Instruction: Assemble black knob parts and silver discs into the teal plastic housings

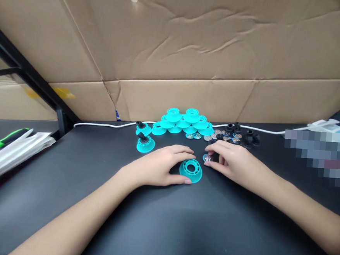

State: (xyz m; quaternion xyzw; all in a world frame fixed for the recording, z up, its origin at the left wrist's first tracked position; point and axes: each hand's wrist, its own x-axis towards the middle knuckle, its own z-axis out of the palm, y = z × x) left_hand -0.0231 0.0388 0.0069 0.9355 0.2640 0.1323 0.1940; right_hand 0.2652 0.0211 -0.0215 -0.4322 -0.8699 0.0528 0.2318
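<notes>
My left hand [167, 167] curves around a turquoise cone-shaped plastic ring [196, 176], thumb at its near side and fingers at its far side. The ring sits on the black table with its narrow slotted end up. Just to the right, my right hand [228, 159] pinches a small round metallic disc [207, 158] with a blue edge between thumb and fingers. To the left stand two turquoise cones topped with black fittings, a nearer one [145, 144] and one behind it [143, 128].
A stack of turquoise cones [183, 122] stands at the back. Right of it lie several metallic discs [207, 138] and black fittings [250, 139]. A white cable [108, 126] runs before the cardboard wall [175, 46]. A green-and-black-handled tool [10, 137] and white packets [19, 152] lie left.
</notes>
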